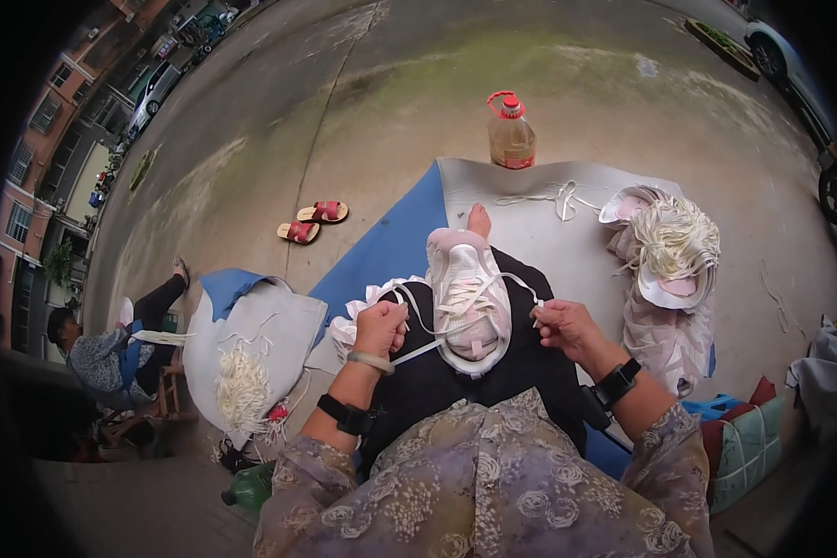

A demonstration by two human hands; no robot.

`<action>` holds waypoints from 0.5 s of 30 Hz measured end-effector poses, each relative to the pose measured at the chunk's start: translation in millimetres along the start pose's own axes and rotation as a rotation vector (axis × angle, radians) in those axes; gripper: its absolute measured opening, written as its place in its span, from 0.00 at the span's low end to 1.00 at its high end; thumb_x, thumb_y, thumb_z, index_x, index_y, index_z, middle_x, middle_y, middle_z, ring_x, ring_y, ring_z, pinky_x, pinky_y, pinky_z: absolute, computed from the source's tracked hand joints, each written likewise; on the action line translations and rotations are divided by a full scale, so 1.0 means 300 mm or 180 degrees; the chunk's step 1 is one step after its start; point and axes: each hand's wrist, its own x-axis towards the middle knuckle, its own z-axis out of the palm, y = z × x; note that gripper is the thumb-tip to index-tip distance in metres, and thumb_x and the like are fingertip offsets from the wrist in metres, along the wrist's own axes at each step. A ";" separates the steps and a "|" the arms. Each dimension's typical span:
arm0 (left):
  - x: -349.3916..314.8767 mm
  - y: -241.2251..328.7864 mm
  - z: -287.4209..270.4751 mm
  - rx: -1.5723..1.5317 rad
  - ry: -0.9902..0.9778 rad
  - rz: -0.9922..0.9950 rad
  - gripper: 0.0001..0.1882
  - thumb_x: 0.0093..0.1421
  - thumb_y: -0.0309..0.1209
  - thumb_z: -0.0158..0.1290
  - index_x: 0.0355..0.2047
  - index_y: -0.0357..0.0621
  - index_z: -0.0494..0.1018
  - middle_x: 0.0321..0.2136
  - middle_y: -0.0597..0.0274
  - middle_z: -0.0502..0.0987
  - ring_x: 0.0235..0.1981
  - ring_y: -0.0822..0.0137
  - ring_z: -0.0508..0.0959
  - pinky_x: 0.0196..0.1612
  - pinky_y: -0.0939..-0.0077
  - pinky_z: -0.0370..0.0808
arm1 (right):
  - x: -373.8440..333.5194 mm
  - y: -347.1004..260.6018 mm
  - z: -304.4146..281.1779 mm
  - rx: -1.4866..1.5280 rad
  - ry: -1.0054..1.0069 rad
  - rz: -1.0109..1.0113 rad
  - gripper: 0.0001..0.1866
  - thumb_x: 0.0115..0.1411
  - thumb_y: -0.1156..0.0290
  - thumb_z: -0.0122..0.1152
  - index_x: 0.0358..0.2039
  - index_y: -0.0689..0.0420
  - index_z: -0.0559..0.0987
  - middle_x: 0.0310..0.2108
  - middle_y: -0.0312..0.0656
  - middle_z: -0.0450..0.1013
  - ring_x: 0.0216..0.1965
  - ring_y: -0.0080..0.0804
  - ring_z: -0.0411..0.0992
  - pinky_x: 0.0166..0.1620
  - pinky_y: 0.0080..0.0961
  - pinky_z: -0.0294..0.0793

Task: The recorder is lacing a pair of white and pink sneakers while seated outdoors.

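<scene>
A pink and white shoe upper (467, 302) lies on my lap, its toe pointing away from me. A white shoelace (470, 298) is threaded across its front, and one end runs out to each side. To the left of the upper, my left hand (381, 327) is closed on one lace end. My right hand (564, 327) pinches the other end at the right, held off the upper. Both stretches of lace hang in loose curves. More pink and white uppers (349, 321) show beside my left thigh, partly hidden by my hand.
At my right, a stack of uppers (665, 339) carries a bundle of white laces (676, 237). More laces (242, 386) lie on a grey-and-blue sheet (205, 344) at left. A red-capped bottle (511, 135) stands ahead; red sandals (312, 223) lie left. Another person (112, 358) sits far left.
</scene>
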 end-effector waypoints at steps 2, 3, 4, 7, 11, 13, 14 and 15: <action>-0.014 -0.036 0.021 -0.0088 0.0050 -0.0094 0.09 0.55 0.31 0.51 0.20 0.44 0.68 0.13 0.66 0.70 0.07 0.78 0.66 0.08 0.87 0.59 | 0.007 0.056 0.055 0.0224 -0.0094 0.0041 0.04 0.53 0.72 0.58 0.27 0.58 0.74 0.21 0.35 0.71 0.19 0.18 0.69 0.23 0.17 0.73; -0.022 -0.050 0.026 -0.0199 0.0016 -0.0097 0.08 0.55 0.30 0.51 0.21 0.43 0.68 0.14 0.65 0.71 0.09 0.77 0.69 0.09 0.87 0.62 | 0.000 0.068 0.080 0.0221 -0.0066 -0.0023 0.03 0.53 0.74 0.57 0.27 0.59 0.73 0.21 0.37 0.71 0.19 0.20 0.70 0.24 0.18 0.74; -0.029 -0.059 0.033 -0.0310 -0.0022 -0.0093 0.07 0.55 0.29 0.51 0.22 0.43 0.68 0.16 0.63 0.73 0.11 0.76 0.71 0.10 0.87 0.64 | -0.002 0.076 0.097 0.0245 -0.0056 -0.0006 0.03 0.53 0.74 0.57 0.27 0.59 0.73 0.21 0.37 0.71 0.19 0.20 0.70 0.24 0.18 0.74; -0.056 -0.079 0.060 -0.0451 -0.0183 -0.0150 0.05 0.55 0.28 0.51 0.24 0.41 0.68 0.19 0.60 0.74 0.15 0.74 0.74 0.13 0.87 0.68 | 0.007 0.102 0.124 0.0046 0.0049 -0.0699 0.03 0.54 0.74 0.56 0.28 0.58 0.73 0.22 0.36 0.72 0.22 0.19 0.70 0.25 0.17 0.72; -0.063 -0.084 0.063 -0.0246 -0.0286 -0.0101 0.04 0.54 0.26 0.51 0.26 0.39 0.69 0.21 0.59 0.75 0.18 0.73 0.76 0.16 0.87 0.71 | 0.037 0.137 0.131 -0.0339 0.0022 -0.1260 0.02 0.56 0.74 0.53 0.29 0.57 0.73 0.21 0.32 0.70 0.23 0.16 0.69 0.27 0.12 0.69; -0.062 -0.089 0.059 -0.0125 -0.0298 -0.0079 0.04 0.53 0.25 0.52 0.27 0.38 0.69 0.21 0.59 0.75 0.18 0.73 0.76 0.16 0.87 0.71 | 0.048 0.155 0.133 -0.0369 0.0026 -0.1330 0.02 0.56 0.74 0.53 0.29 0.57 0.73 0.21 0.32 0.70 0.23 0.15 0.69 0.27 0.12 0.69; -0.062 -0.090 0.059 0.0003 -0.0314 -0.0042 0.04 0.52 0.25 0.52 0.27 0.38 0.70 0.21 0.59 0.75 0.18 0.73 0.76 0.16 0.87 0.72 | 0.051 0.162 0.133 -0.0392 0.0027 -0.1416 0.02 0.56 0.74 0.54 0.29 0.57 0.73 0.21 0.31 0.70 0.23 0.15 0.68 0.27 0.12 0.68; -0.062 -0.089 0.056 -0.0003 -0.0304 -0.0056 0.04 0.52 0.25 0.52 0.27 0.38 0.70 0.21 0.59 0.75 0.18 0.73 0.76 0.16 0.87 0.72 | 0.053 0.165 0.141 -0.0397 0.0022 -0.1399 0.02 0.56 0.74 0.54 0.29 0.57 0.73 0.21 0.31 0.70 0.23 0.15 0.68 0.27 0.12 0.68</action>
